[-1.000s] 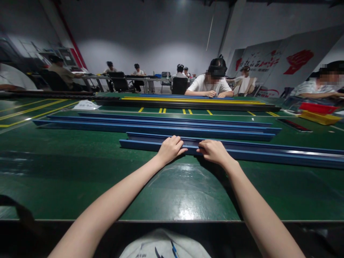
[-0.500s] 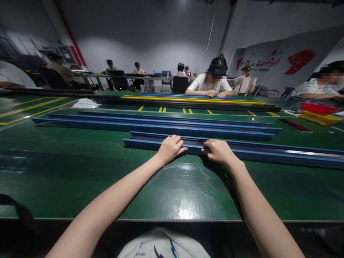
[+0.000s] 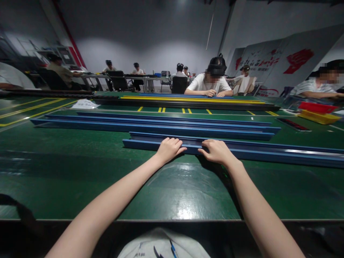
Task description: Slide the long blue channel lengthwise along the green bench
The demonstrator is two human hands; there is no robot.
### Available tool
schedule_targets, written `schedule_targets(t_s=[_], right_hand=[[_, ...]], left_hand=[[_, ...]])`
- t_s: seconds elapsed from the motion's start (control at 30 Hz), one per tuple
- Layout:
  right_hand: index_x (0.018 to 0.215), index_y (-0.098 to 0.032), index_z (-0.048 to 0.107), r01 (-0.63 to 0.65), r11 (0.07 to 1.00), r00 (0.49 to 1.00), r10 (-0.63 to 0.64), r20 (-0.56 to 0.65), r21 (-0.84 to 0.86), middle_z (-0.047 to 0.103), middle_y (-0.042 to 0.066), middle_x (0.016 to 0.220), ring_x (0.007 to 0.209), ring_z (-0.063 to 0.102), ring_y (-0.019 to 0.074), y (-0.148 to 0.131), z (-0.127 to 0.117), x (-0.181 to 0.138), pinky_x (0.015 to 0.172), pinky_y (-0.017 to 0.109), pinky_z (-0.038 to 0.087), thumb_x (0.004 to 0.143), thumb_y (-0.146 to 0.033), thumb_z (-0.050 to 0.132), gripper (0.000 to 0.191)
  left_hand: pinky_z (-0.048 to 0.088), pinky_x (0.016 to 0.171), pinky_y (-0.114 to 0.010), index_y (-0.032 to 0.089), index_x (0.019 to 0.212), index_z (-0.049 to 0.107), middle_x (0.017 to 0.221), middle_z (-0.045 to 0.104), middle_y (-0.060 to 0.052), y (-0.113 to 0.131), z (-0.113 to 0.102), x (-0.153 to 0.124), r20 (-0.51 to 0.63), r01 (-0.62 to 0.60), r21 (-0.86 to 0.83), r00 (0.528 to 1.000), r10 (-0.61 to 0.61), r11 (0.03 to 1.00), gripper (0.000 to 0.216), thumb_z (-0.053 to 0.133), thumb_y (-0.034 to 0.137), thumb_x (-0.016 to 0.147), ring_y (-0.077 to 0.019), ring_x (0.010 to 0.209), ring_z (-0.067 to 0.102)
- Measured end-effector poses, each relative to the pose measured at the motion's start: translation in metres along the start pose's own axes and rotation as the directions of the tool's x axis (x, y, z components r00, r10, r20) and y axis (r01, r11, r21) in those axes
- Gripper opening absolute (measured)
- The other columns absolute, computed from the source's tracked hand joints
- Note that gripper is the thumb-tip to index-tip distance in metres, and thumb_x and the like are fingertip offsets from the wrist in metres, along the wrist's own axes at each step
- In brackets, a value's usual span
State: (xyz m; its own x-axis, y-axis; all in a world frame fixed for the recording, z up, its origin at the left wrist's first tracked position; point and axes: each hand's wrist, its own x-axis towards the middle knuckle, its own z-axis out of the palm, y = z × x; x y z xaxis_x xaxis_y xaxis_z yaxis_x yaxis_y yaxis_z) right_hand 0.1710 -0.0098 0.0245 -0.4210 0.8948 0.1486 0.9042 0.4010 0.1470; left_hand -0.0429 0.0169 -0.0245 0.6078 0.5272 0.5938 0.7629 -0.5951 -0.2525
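Observation:
A long blue channel rail lies across the green table, running from the middle out past the right edge of view. My left hand rests on the rail's near wall, fingers curled over its top edge. Just to its right, my right hand grips the same wall with fingers hooked over it. The two hands are a short gap apart.
Further long blue rails lie parallel behind the near one. Yellow and black rails lie farther back, where a person in white sits. Red and yellow bins stand at the right, a white sheet at the left. Several people sit at distant tables.
The near rail's left end has shifted slightly to the right. My right hand moved a little right along it, then back a bit; my left hand stayed put.

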Motion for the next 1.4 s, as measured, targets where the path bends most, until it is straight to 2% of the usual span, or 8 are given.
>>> schedule_targets(t_s=[0.33,0.6,1.4], right_hand=[[0.084,-0.018,0.062,0.007,1.000,1.000,-0.007,-0.013,0.001,0.066,0.007,0.088,0.082,0.059,0.0195,0.0005,0.0015,0.0000,0.061,0.026,0.033,0.084,-0.041,0.039,0.032],[0.084,-0.018,0.061,0.003,1.000,1.000,-0.003,-0.001,-0.004,0.066,0.008,0.088,0.083,0.059,0.0197,-0.0003,0.0003,-0.0002,0.062,0.026,0.033,0.084,-0.041,0.039,0.032],[0.083,-0.017,0.062,-0.003,1.000,1.000,0.003,0.005,0.003,0.066,0.008,0.089,0.083,0.060,0.0198,-0.0013,-0.0021,-0.0010,0.061,0.025,0.033,0.084,-0.041,0.040,0.032]], left_hand=[[0.030,0.060,-0.029,0.016,0.079,0.056,0.070,0.060,-0.004,0.0004,0.0009,-0.0003,-0.015,-0.007,0.008,1.000,0.007,1.000,0.037,0.036,0.045,0.089,-0.0157,0.068,0.055],[0.030,0.060,-0.028,0.015,0.080,0.057,0.072,0.060,-0.005,0.0000,0.0001,-0.0005,0.015,0.007,-0.029,1.000,-0.006,1.000,0.038,0.036,0.045,0.090,-0.0162,0.069,0.055],[0.029,0.058,-0.028,0.016,0.075,0.056,0.069,0.061,-0.003,0.0005,0.0000,-0.0003,-0.029,-0.013,0.027,0.999,0.014,1.000,0.037,0.037,0.045,0.089,-0.0156,0.065,0.054]])
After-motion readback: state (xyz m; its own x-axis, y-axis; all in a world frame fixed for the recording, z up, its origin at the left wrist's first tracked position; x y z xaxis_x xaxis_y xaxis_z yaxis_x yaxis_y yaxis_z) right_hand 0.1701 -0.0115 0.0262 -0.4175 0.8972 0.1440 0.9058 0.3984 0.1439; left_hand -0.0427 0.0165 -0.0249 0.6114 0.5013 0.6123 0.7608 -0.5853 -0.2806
